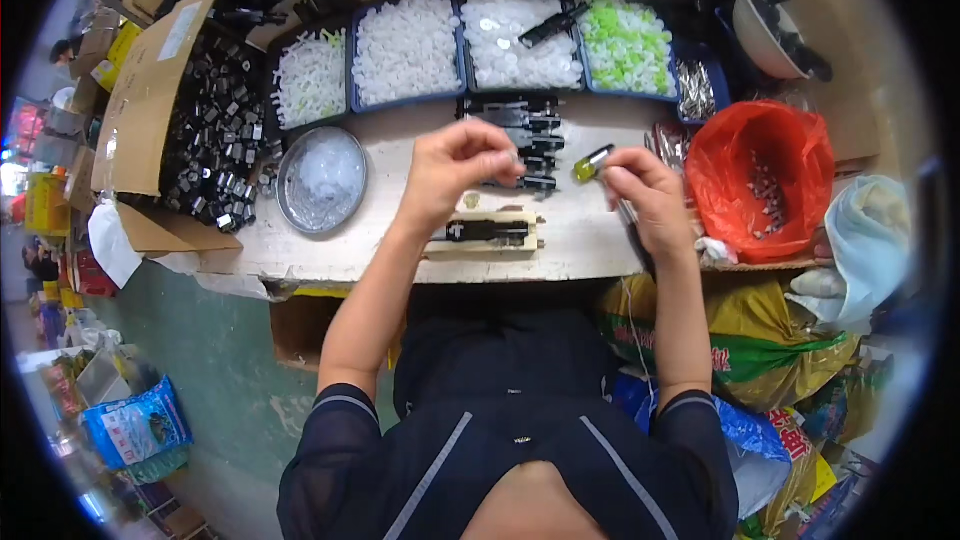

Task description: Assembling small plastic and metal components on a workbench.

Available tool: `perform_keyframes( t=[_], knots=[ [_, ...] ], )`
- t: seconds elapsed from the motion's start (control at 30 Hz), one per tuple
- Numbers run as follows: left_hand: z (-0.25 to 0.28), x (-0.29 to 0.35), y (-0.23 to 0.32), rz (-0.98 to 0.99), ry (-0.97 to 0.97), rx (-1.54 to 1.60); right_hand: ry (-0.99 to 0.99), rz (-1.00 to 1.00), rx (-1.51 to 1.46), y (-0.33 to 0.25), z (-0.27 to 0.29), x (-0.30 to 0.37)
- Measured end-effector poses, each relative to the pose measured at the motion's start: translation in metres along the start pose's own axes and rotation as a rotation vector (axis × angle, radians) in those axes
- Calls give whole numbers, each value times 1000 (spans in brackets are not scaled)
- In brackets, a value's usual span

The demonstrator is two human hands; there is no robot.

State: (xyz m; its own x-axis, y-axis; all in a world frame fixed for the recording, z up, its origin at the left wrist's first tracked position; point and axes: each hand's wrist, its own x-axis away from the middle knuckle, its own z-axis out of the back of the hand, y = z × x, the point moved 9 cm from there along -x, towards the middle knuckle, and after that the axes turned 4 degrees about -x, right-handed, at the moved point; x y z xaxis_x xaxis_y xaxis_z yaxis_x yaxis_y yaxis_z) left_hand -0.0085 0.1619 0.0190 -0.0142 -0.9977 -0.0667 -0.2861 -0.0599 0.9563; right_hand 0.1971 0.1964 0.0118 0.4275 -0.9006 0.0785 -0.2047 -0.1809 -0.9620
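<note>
Over the bench, my left hand is closed in a pinch. A tiny pale bit seems to show at its fingertips, too small to name. My right hand pinches a small yellow-green part with a dark, shiny side between thumb and fingers. Below the left hand lies a wooden jig, with a black plastic part set in it. Behind the hands, several black parts are lined up in a stack, partly hidden by my left fingers. A thin dark rod shows beside my right palm; whether I hold it is unclear.
Trays of white pieces, clear discs and green-white pieces line the back. At left are a carton of black parts and a round dish of whitish grease-like matter. A red bag-lined bowl stands right.
</note>
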Motion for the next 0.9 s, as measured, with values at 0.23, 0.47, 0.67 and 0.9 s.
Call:
perform_keyframes(
  t=[0.23,0.47,0.67,0.9],
  knots=[
    [-8,68,-17,-107,0,190,-284,-257,-201,42,-96,9],
    [-1,83,-15,-139,34,135,-375,-329,-168,52,-110,13],
    [2,89,-3,-271,93,-177,-372,-340,10,47,-112,12],
    [4,94,0,-297,101,-341,-444,-25,449,27,-122,5]
  ],
)
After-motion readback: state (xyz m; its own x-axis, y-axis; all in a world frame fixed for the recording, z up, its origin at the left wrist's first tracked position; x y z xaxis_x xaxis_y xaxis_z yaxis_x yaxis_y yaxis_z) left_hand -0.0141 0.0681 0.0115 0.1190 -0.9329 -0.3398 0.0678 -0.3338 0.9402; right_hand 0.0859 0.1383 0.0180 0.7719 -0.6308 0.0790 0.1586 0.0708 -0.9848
